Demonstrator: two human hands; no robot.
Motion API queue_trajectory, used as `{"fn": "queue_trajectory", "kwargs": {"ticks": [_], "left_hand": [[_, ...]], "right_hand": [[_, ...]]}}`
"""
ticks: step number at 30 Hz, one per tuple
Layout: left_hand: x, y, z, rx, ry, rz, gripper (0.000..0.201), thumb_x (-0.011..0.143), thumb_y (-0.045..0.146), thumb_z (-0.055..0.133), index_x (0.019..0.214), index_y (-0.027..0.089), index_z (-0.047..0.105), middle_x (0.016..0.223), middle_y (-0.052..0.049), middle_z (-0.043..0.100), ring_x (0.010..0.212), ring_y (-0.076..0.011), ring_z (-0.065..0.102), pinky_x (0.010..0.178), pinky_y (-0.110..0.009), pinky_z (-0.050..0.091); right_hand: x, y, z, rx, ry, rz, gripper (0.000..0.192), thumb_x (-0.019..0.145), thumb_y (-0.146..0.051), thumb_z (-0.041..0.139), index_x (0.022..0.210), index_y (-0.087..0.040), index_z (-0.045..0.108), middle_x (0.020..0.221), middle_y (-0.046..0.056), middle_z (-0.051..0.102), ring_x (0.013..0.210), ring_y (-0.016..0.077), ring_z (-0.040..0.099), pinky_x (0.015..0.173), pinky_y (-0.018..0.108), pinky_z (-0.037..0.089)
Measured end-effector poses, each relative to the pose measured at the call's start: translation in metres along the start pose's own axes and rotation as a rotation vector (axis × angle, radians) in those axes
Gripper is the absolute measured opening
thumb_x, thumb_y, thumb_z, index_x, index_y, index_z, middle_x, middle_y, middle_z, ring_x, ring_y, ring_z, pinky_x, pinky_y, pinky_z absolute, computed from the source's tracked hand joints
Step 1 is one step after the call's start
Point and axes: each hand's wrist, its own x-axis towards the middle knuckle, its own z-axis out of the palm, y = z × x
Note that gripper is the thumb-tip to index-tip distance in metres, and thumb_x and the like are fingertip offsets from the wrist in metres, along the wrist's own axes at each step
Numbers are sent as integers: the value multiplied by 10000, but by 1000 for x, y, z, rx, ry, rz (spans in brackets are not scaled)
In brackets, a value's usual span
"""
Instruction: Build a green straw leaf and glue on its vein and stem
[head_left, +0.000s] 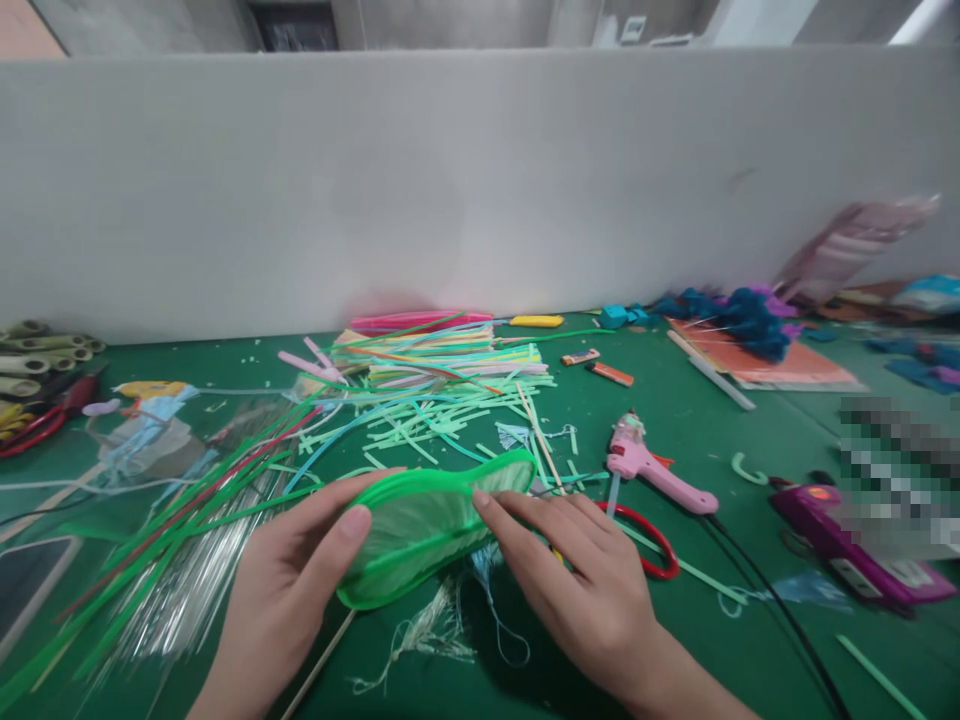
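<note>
You've got one green leaf-shaped frame (420, 525) in hand: a bright green rim bent into a long oval, with thin translucent green film stretched across it. It sits tilted, far tip up toward 1 o'clock, near end down at 7 o'clock, low centre of the view, just above the green table (750, 620).

Your left hand (289, 590) grips the near end of the frame, thumb pressed on top of the film, fingers curled along the rim behind. The frame runs off from that hand toward 2 o'clock. Your right hand (581, 580) lies flat on the other side, fingertips touching the frame's right edge, which is at 10 o'clock from that hand. Can't tell if those fingers pinch the rim or just rest on it.

Counts around it:
- One pink glue gun (652, 465), at 1 o'clock from your right hand, near.
- One red-handled scissors (652, 545), part hidden under your right hand.
- One purple tool (855, 545) at 3 o'clock, part blurred.
- Two orange lighters (598, 365), side by side at 12 o'clock.
- One stack of coloured strips (442, 355) behind the frame; loose green offcuts (420, 420) too many to count.
- One bundle of clear and green strips (172, 560) at 9 o'clock.
</note>
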Motion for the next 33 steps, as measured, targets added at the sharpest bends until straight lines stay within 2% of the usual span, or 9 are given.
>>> {"fn": "queue_trajectory", "kwargs": {"ticks": [3, 7, 11, 14, 17, 21, 24, 28, 33], "left_hand": [[-3, 11, 5, -142, 33, -116, 353, 830, 556, 676, 1021, 284, 797, 995, -8, 800, 850, -201, 740, 715, -222, 593], [-3, 16, 5, -90, 98, -108, 305, 791, 552, 709, 942, 308, 810, 853, 31, 794, 682, -129, 681, 607, -173, 532], [-3, 16, 6, -109, 128, -105, 238, 760, 502, 746, 894, 318, 813, 831, 47, 786, 693, -119, 676, 623, -164, 529], [-4, 14, 6, -157, 108, -134, 213, 757, 482, 763, 892, 324, 812, 838, 50, 787, 703, -115, 682, 627, -154, 534], [-1, 8, 0, -210, 34, -163, 220, 773, 482, 761, 924, 328, 807, 875, 37, 796, 720, -129, 705, 624, -164, 555], [9, 6, -10, -112, -137, 15, 307, 813, 508, 704, 1035, 313, 785, 1033, -8, 801, 879, -210, 760, 700, -227, 614], [15, 16, -13, 100, -139, 173, 329, 859, 495, 654, 1145, 355, 737, 1132, 26, 782, 1042, -211, 736, 855, -238, 596], [20, 32, -8, 329, -179, 349, 243, 891, 457, 630, 1101, 399, 738, 1085, 86, 787, 976, -156, 744, 880, -195, 557], [27, 41, 3, 387, -228, 431, 178, 906, 431, 618, 999, 335, 735, 989, 54, 779, 891, -145, 729, 789, -189, 544]], "right_hand": [[-1, 0, 0, 4, -13, 3, 396, 941, -7, 548, 1323, -87, 614, 1090, 136, 734, 888, 200, 638, 752, 355, 439], [-2, 0, -1, 11, -14, 3, 390, 936, -3, 556, 1313, -77, 621, 1093, 152, 732, 902, 208, 647, 742, 358, 434], [-1, 0, -1, 6, -15, 7, 389, 933, -3, 566, 1310, -78, 625, 1087, 151, 734, 903, 209, 651, 739, 356, 434], [-2, -1, -1, -1, -11, 3, 383, 935, -6, 563, 1304, -80, 627, 1087, 152, 734, 898, 209, 649, 737, 357, 435], [-3, -1, -1, 7, -8, 14, 378, 938, -7, 560, 1300, -88, 630, 1087, 143, 735, 905, 207, 647, 733, 353, 432], [-3, -1, -2, 13, -13, 24, 379, 943, -17, 559, 1307, -98, 626, 1091, 130, 737, 895, 198, 643, 735, 347, 431], [-3, -2, -1, 8, -2, 21, 386, 941, -21, 561, 1315, -97, 616, 1097, 129, 740, 869, 196, 642, 734, 350, 436], [-2, -4, -1, -9, 6, 23, 390, 935, -25, 572, 1315, -101, 612, 1092, 121, 747, 842, 192, 640, 720, 349, 436], [0, -8, -2, -7, 9, 36, 355, 943, -38, 568, 1282, -118, 637, 1077, 101, 756, 826, 188, 654, 700, 348, 434]]}}
